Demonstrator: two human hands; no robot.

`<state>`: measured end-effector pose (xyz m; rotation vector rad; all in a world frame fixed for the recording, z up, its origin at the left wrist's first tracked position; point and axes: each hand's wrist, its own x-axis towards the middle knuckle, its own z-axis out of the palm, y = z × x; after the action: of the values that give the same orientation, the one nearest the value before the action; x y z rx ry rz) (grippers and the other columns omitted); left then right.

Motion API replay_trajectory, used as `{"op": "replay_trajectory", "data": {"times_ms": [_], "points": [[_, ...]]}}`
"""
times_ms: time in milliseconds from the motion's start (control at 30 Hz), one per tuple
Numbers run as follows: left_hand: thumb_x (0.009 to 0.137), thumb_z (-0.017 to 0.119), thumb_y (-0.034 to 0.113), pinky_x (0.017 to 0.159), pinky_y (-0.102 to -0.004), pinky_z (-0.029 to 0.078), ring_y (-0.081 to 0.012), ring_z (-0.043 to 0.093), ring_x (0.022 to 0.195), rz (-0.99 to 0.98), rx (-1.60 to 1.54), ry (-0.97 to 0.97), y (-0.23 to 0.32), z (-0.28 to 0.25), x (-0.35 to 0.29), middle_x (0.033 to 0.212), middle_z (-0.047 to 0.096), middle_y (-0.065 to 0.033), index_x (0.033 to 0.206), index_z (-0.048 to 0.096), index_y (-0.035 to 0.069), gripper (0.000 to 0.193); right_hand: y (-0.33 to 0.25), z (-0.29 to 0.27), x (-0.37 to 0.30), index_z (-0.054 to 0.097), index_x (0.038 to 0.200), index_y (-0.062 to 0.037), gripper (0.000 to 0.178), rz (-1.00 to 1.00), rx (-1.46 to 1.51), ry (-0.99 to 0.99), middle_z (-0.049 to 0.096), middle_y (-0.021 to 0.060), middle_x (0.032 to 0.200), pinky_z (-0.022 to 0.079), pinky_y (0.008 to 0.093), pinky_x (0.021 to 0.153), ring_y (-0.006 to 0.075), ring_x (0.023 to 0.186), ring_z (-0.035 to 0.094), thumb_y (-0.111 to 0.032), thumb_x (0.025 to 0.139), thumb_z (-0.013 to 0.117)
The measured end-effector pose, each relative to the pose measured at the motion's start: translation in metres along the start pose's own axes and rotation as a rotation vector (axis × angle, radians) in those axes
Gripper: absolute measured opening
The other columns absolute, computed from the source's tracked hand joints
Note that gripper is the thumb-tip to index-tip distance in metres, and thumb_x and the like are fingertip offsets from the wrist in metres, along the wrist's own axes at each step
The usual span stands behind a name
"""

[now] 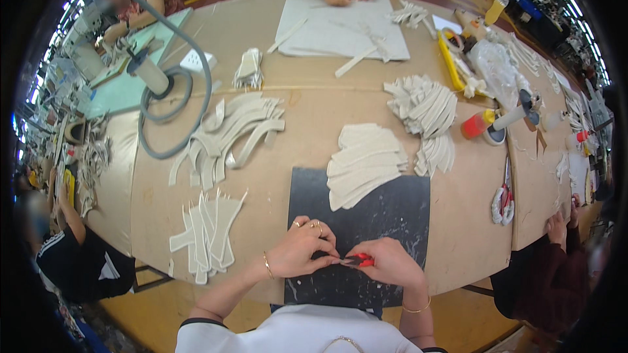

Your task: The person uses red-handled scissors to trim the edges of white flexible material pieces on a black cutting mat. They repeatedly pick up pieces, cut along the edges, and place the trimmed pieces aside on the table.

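Person's left hand (304,248): thumb and fingertips drawn together in a pinch; anything between them was too small to make out. Right hand (389,261): closed round a small red-handled cutting tool with dark blades (365,260), tip pointing left and meeting the left fingertips. Both hands worked over the near part of a black, pale-flecked rectangular mat (402,206).

Beyond them, a fanned stack of cream, flat, tapered pieces (366,160) overlapped the mat's far edge. Left of the mat, on the brown-covered table (261,189), lay a loose pile of narrow cream tapered pieces (209,232); neither hand touched it.

Step in hand, judged by posture: close snipping or trimming at the fingertips. Next move seemed to call for a steady left pinch, fingers clear of the blades.
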<state>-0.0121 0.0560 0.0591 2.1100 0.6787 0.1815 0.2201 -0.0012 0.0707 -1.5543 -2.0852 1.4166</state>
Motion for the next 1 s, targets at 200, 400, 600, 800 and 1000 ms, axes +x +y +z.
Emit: {"op": "replay_trajectory", "data": {"times_ms": [200,400,600,800,1000], "points": [[0.089,0.068,0.028,0.088,-0.0381,0.035,-0.0206,0.061,0.089,0.026,0.082,0.135,-0.034,-0.028,0.036,0.091,0.066,-0.0008,0.087,0.075,0.013,0.017,0.014,-0.022,-0.036,0.069,0.093,-0.0086,0.015,0.052,0.034,0.162,0.066,0.0117,0.079,0.049,0.0403,0.064,0.0352,0.073,0.063,-0.020,0.083,0.070],[0.086,0.070,0.029,0.086,-0.0416,0.045,-0.0295,0.064,0.093,-0.053,0.099,0.449,-0.071,-0.049,0.156,0.099,0.068,-0.0099,0.101,0.072,0.007,0.026,0.021,-0.040,-0.114,0.068,0.089,-0.0030,0.012,0.059,0.200,0.392,0.061,0.0113,0.071,0.044,0.0324,0.058,0.0255,0.061,0.057,-0.011,0.082,0.074],[0.076,0.080,0.026,0.087,-0.0428,0.050,-0.0353,0.064,0.099,-0.156,0.302,0.378,-0.076,-0.026,0.214,0.102,0.066,-0.0166,0.113,0.066,0.005,0.045,0.027,-0.034,-0.199,0.068,0.087,0.0019,0.006,0.020,0.341,0.642,0.063,0.0078,0.070,0.039,0.0254,0.055,0.0118,0.059,0.054,-0.002,0.083,0.071],[0.077,0.078,0.016,0.083,-0.0423,0.050,-0.0327,0.063,0.096,-0.186,0.206,0.485,-0.074,-0.004,0.208,0.099,0.066,-0.0136,0.114,0.061,0.005,0.043,0.039,-0.029,-0.213,0.068,0.086,0.0028,0.004,0.156,0.461,0.672,0.064,0.0017,0.070,0.036,0.0204,0.054,0.0036,0.059,0.044,0.000,0.088,0.068],[0.082,0.064,0.009,0.085,-0.0421,0.046,-0.0319,0.064,0.096,0.053,0.549,0.420,-0.064,0.016,0.193,0.096,0.066,-0.0148,0.113,0.061,0.009,0.031,0.035,-0.031,-0.179,0.069,0.089,0.0020,0.004,0.195,0.478,0.580,0.062,-0.0002,0.068,0.036,0.0202,0.054,0.0030,0.060,0.043,-0.001,0.089,0.067]]}}
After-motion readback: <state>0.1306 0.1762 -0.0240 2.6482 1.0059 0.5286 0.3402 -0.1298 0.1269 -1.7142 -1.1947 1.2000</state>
